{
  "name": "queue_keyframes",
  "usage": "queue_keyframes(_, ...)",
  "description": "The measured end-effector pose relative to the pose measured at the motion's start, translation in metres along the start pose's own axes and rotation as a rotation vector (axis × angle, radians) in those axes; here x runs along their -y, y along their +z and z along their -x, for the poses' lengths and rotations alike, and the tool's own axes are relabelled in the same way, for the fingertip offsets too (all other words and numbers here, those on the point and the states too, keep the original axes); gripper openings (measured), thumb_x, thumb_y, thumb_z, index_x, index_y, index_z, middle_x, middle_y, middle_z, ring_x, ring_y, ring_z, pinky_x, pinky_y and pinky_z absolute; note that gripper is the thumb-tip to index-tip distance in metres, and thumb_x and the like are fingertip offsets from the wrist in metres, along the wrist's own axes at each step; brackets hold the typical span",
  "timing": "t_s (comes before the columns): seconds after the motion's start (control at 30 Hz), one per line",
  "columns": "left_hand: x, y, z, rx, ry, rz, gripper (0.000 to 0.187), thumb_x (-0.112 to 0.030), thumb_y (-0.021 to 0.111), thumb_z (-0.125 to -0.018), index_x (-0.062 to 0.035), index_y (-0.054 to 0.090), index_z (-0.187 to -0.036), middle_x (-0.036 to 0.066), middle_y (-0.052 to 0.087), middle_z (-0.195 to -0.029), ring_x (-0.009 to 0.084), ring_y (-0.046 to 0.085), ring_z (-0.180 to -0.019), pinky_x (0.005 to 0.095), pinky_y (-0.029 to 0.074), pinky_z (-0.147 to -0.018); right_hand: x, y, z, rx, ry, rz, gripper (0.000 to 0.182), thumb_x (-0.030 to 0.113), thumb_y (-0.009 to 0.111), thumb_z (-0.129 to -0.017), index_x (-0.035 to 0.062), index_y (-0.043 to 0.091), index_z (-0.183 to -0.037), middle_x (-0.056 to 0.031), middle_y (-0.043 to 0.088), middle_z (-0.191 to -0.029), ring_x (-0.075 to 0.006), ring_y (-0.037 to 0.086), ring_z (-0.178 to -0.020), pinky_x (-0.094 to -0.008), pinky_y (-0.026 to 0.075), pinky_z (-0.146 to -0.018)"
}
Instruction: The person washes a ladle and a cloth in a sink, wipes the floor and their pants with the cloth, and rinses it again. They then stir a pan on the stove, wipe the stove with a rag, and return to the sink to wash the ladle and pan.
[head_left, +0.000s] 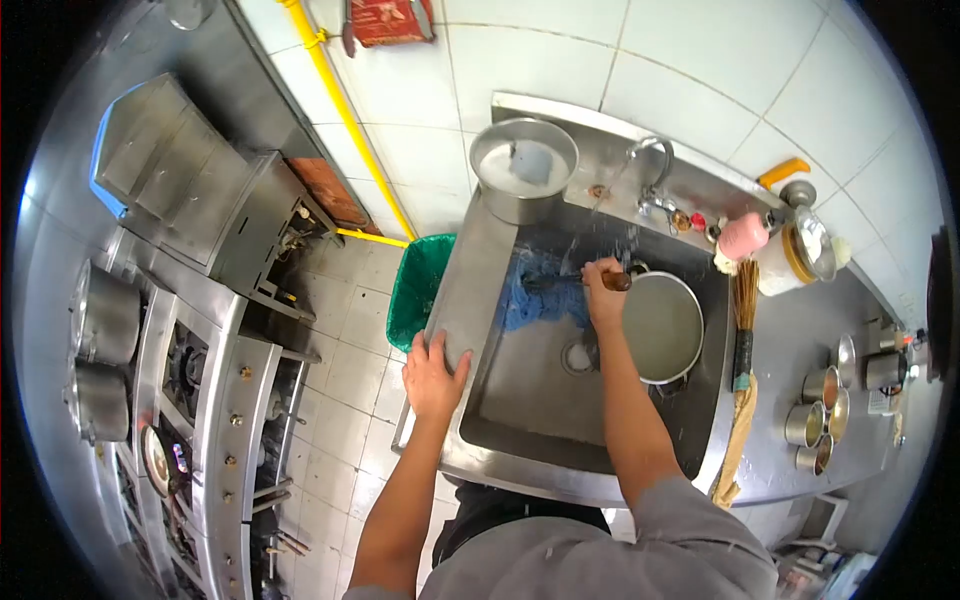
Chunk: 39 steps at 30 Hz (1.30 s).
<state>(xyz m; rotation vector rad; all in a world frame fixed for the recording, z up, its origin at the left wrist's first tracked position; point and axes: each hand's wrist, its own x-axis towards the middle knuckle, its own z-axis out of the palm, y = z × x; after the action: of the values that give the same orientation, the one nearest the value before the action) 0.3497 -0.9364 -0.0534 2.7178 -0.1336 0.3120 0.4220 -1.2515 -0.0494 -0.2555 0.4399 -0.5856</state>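
1. Right hand (605,292): your fingers are curled around the brown handle of a tool (617,282), closed as far as the handle allows. The handle's end projects to the right of your fist.
2. Tool: its dark working part points left from your right fingers, over the blue cloth (535,307). Its exact type cannot be told; nor can you confirm contact with the cloth.
3. Left hand (432,380): your fingers are extended and spread, with no object in their hold. They lie over the steel ledge (462,300) at the left side of the sink (530,410). Pressure on the metal cannot be told.
4. Water supply: the faucet (656,165) stands beyond your right fingers, slightly to the right. A stream of water falls beyond and left of those fingers.
5. Right of your right fingers: a pot of cloudy liquid (701,335) sits in the sink, just beside your wrist. Farther right, a bundled-bristle brush (746,290) lies along the sink's edge.
6. Beyond your left fingers: a green bin (408,290) stands on the floor, near the ledge. Farther beyond, a steel pot (525,208) containing whitish liquid stands at the sink's corner.
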Motion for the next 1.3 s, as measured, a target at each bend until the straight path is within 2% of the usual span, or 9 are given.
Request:
queue_keyframes(0.07,0.005,-0.002,0.005,-0.014,-0.005,-0.015,0.058,-0.044,0.068,-0.080,-0.0122,0.054,-0.126,0.021,0.045,-0.134,0.0347,0.050,-0.114,0.0467,0.040,-0.094,-0.012,-0.007,-0.007,0.353,-0.531,0.965,0.016,0.006,0.064,-0.087,0.0061,0.054,-0.076,-0.0028,0.055,-0.067,-0.0111,0.053,-0.061,-0.0271,0.045,-0.058)
queue_keyframes(0.2,0.006,-0.001,0.003,-0.006,0.009,0.005,0.059,-0.044,0.068,-0.079,-0.0113,0.054,-0.126,0.021,0.045,-0.133,0.0344,0.050,-0.114,0.0466,0.040,-0.093,0.016,0.052,0.023,0.319,-0.527,0.798,0.019,0.005,0.065,-0.086,0.0066,0.052,-0.073,-0.0025,0.053,-0.061,-0.0112,0.052,-0.057,-0.0268,0.044,-0.056)
queue_keyframes(0.4,0.007,-0.002,0.009,-0.012,0.018,0.009,0.059,-0.044,0.068,-0.080,-0.0113,0.054,-0.126,0.021,0.045,-0.133,0.0339,0.050,-0.113,0.0456,0.040,-0.093,-0.030,-0.008,-0.016,0.454,-0.490,0.914,0.022,0.009,0.068,-0.084,0.0056,0.051,-0.071,-0.0029,0.054,-0.061,-0.0105,0.050,-0.053,-0.0266,0.043,-0.053)
queue_keyframes(0.47,0.008,0.000,0.004,-0.026,0.044,0.014,0.059,-0.044,0.069,-0.079,-0.0109,0.054,-0.126,0.020,0.045,-0.133,0.0340,0.050,-0.112,0.0453,0.040,-0.092,-0.002,0.040,-0.002,0.175,-0.491,0.927,0.022,0.009,0.067,-0.085,0.0059,0.050,-0.071,-0.0030,0.054,-0.061,-0.0108,0.051,-0.053,-0.0260,0.043,-0.054)
queue_keyframes(0.53,0.008,-0.001,0.002,-0.023,0.039,0.012,0.059,-0.044,0.069,-0.079,-0.0106,0.054,-0.126,0.021,0.045,-0.133,0.0342,0.050,-0.112,0.0453,0.040,-0.092,0.028,0.055,0.002,0.244,-0.618,0.822,0.023,0.010,0.066,-0.086,0.0061,0.049,-0.071,-0.0030,0.054,-0.061,-0.0114,0.052,-0.053,-0.0268,0.045,-0.055)
queue_keyframes(0.67,0.004,-0.001,0.002,0.000,0.017,0.014,0.059,-0.044,0.069,-0.079,-0.0103,0.054,-0.126,0.021,0.045,-0.133,0.0344,0.050,-0.113,0.0453,0.039,-0.093,-0.013,-0.026,-0.039,0.221,-0.617,1.018,0.024,0.011,0.066,-0.087,0.0070,0.048,-0.071,-0.0024,0.054,-0.064,-0.0128,0.051,-0.054,-0.0275,0.046,-0.057)
queue_keyframes(0.93,0.004,-0.003,0.006,-0.005,0.012,0.025,0.057,-0.044,0.068,-0.080,-0.0112,0.056,-0.125,0.020,0.045,-0.135,0.0349,0.049,-0.116,0.0463,0.039,-0.094,0.022,0.036,-0.006,0.135,-0.544,0.644,0.021,0.012,0.069,-0.087,0.0072,0.053,-0.075,-0.0013,0.056,-0.069,-0.0110,0.054,-0.062,-0.0248,0.046,-0.058)
queue_keyframes(1.17,0.002,-0.002,0.003,-0.025,-0.001,0.027,0.057,-0.042,0.070,-0.078,-0.0115,0.056,-0.124,0.022,0.047,-0.133,0.0374,0.050,-0.116,0.0481,0.039,-0.094,0.036,0.095,0.020,0.555,-0.520,0.769,0.020,0.005,0.058,-0.090,0.0035,0.053,-0.071,-0.0035,0.054,-0.060,-0.0091,0.049,-0.054,-0.0242,0.037,-0.049)
queue_keyframes(1.3,0.003,0.000,0.002,-0.024,0.012,0.037,0.057,-0.042,0.070,-0.077,-0.0116,0.056,-0.124,0.021,0.047,-0.133,0.0368,0.050,-0.116,0.0479,0.040,-0.093,-0.018,0.027,-0.003,0.721,-0.441,0.850,0.018,0.003,0.052,-0.090,0.0032,0.051,-0.072,-0.0041,0.052,-0.062,-0.0093,0.048,-0.055,-0.0246,0.037,-0.049)
